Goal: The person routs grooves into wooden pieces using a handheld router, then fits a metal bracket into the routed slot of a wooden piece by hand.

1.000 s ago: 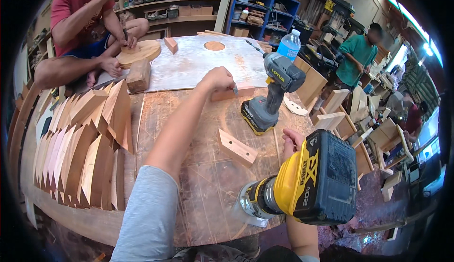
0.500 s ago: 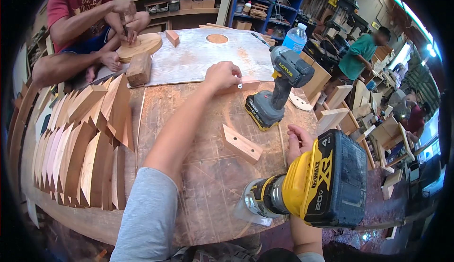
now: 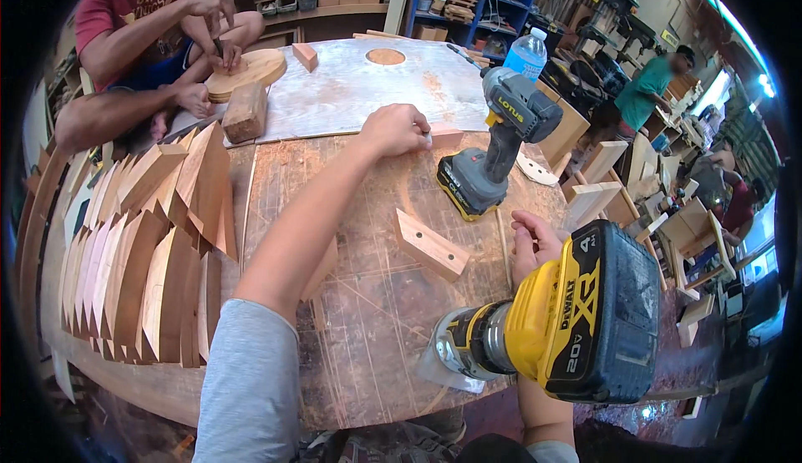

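Note:
My left hand [image 3: 396, 131] reaches across the table with its fingers pinched at the left end of a small wooden block [image 3: 446, 136]. A tiny pale thing shows at its fingertips, too small to name. My right hand [image 3: 535, 244] is beyond the yellow cordless router [image 3: 535, 321], fingers curled toward the thumb; what they hold, if anything, is hidden. Between the hands lies a slant-ended wooden block [image 3: 431, 246] with two dark holes. A grey cordless drill [image 3: 499, 141] stands upright on its battery, right of my left hand. Another wooden piece [image 3: 321, 271] peeks out beside my left forearm.
Rows of cut wooden pieces [image 3: 138, 271] stand at the left. Across the table, a person [image 3: 150, 45] sits working over a round board [image 3: 251, 77], near a thick wood block [image 3: 246, 114]. A water bottle [image 3: 526, 55] stands behind the drill. Another person [image 3: 652, 91] stands farther right.
The pale thing at my left fingertips is now mostly covered by them. A wooden piece has come into sight beside my left forearm. My right hand's fingers are slightly more curled.

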The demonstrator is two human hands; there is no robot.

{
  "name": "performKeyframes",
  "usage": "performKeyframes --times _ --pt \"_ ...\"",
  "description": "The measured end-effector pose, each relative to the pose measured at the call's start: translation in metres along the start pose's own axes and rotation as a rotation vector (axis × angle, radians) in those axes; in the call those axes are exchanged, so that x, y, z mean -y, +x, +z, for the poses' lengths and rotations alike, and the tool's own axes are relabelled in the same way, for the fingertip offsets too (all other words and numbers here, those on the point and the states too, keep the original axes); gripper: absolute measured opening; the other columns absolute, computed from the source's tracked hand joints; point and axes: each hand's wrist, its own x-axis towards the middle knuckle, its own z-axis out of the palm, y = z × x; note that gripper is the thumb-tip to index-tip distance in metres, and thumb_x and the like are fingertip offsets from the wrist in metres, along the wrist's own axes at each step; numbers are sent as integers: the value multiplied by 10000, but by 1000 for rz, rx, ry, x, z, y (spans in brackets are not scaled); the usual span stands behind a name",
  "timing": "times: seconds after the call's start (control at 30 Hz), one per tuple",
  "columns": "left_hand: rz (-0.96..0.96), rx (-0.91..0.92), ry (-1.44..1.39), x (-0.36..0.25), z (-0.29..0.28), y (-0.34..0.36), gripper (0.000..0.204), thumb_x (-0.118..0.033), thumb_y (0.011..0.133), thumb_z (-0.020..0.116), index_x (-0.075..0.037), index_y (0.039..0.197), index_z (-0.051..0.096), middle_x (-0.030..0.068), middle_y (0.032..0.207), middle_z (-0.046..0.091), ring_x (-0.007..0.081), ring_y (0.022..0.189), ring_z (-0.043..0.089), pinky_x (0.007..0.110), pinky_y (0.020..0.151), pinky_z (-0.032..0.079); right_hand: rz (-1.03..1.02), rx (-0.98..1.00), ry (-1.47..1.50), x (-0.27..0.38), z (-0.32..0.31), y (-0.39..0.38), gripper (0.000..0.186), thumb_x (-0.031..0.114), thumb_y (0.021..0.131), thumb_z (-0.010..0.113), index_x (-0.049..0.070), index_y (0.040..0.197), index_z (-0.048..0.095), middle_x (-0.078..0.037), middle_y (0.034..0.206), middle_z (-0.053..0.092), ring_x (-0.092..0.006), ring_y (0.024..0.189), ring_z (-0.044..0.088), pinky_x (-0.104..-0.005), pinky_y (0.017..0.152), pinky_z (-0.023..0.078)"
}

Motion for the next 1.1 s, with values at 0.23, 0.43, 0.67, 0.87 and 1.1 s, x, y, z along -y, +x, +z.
performKeyframes --times 0.23,0.43,0.67,0.87,1.1 --pt "48 -67 81 -3 3 -3 404 -383 711 864 -128 1019 811 108 1013 776 293 964 729 407 861 571 -7 7 -11 10 -4 1 214 38 974 630 54 1157 740 -64 949 737 -116 813 651 -252 761 525" --pt "61 -80 117 -4 5 -5 405 -400 715 878 -102 978 800 105 982 770 299 943 725 416 828 571 -9 39 -61 23 -6 0 202 53 981 629 59 1151 739 -67 968 733 -126 829 656 -267 770 532" --pt "71 -84 159 -11 5 -7 394 -415 703 878 -111 942 801 104 960 766 296 921 723 417 801 572 21 33 -46 9 -8 -1 199 65 987 623 61 1155 731 -61 981 720 -116 829 644 -257 756 527" --pt "87 -159 53 -4 16 -7 349 -361 725 857 -130 985 819 95 973 774 286 897 726 412 800 576 81 41 -9 7 -9 -2 208 63 982 622 69 1161 728 -53 985 717 -94 795 633 -242 740 519" --pt "81 -147 -38 5 19 -3 313 -294 768 811 -105 1017 812 107 1031 771 305 954 719 398 859 567 18 36 11 11 -9 -3 208 59 982 621 71 1160 727 -45 994 714 -85 779 628 -235 722 515"
